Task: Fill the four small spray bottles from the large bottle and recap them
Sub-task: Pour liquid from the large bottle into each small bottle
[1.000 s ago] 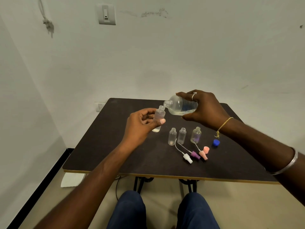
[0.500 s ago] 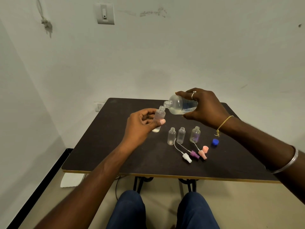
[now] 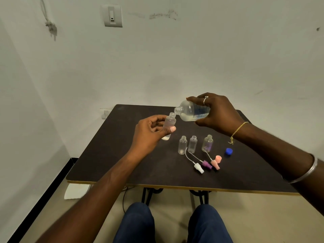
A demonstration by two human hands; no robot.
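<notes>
Up above the table [image 3: 108, 155], a small spray bottle [image 3: 169, 122] is gripped, slightly tilted, in the left hand [image 3: 149, 134], its open neck right under the mouth of the large bottle [image 3: 192, 113]. That large bottle lies nearly level, clasped in the right hand [image 3: 217, 114]. Below, three uncapped small bottles [image 3: 192, 144] stand in a row, with the spray caps [image 3: 207, 164] lying just in front and a blue cap [image 3: 229, 151] to their right.

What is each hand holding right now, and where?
Left hand: small spray bottle, around its body. Right hand: large bottle, tilted, around its rear half.
</notes>
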